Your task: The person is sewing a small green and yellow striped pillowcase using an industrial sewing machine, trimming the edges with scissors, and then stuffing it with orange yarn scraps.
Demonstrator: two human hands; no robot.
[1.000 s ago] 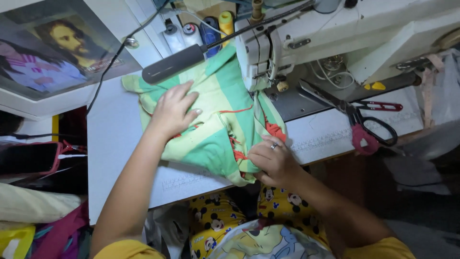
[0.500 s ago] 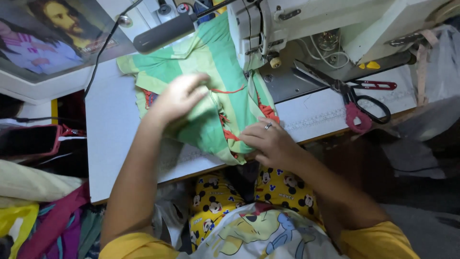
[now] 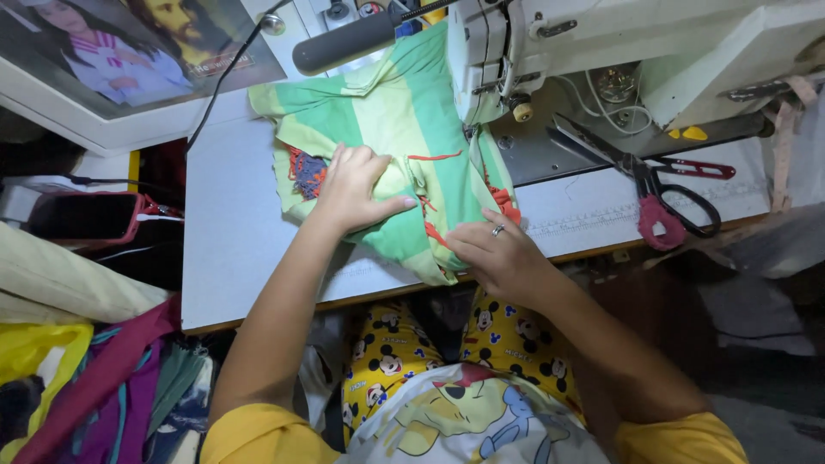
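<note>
**Pictures, a phone and a printed scale around your bench**

At your far left, past the white table's edge, a framed picture point(image 3: 129, 60) leans in a pale frame; it shows two painted figures in dark, blue and pink tones, with a small red caption strip low on its right; below it, off the table to your left, a phone point(image 3: 82, 216) in a pink-red case lies flat, its screen dark; along the table's front edge at your right runs a printed ruler strip point(image 3: 601, 219), pale with fine dark marks.

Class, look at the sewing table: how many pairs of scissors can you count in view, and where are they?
1. The scissors lie on the table, right of the sewing machine and the green striped fabric. More could be hidden under the fabric.
</note>
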